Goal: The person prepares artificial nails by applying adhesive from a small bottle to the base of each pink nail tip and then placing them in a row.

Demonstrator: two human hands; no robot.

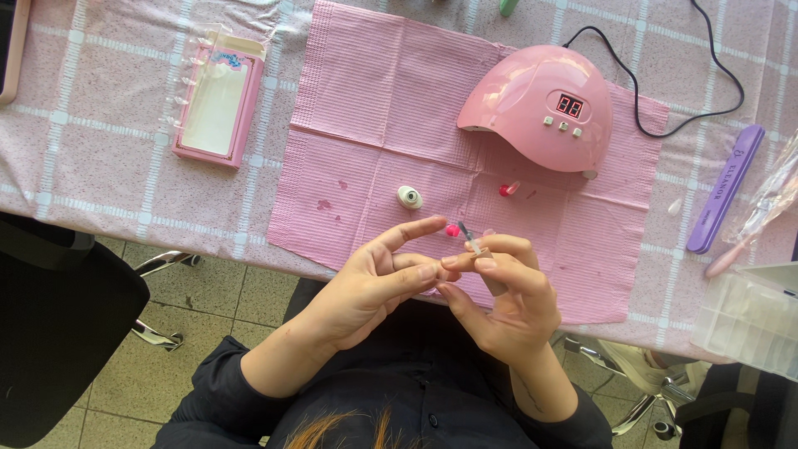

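Right now the right hand point(507, 287) grips a thin brush point(470, 239), tip just beside the open left hand point(378, 278).

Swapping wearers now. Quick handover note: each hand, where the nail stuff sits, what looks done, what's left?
Left hand: index finger stretched out with a pink-painted false nail at its tip.
Right hand: pinching a small brush whose tip is at that nail.
On the pink mat: a second pink nail, a small white pot, and the curing lamp, display lit.
Done: both nails show colour.
Left: brushwork under way; nothing visibly under the lamp.
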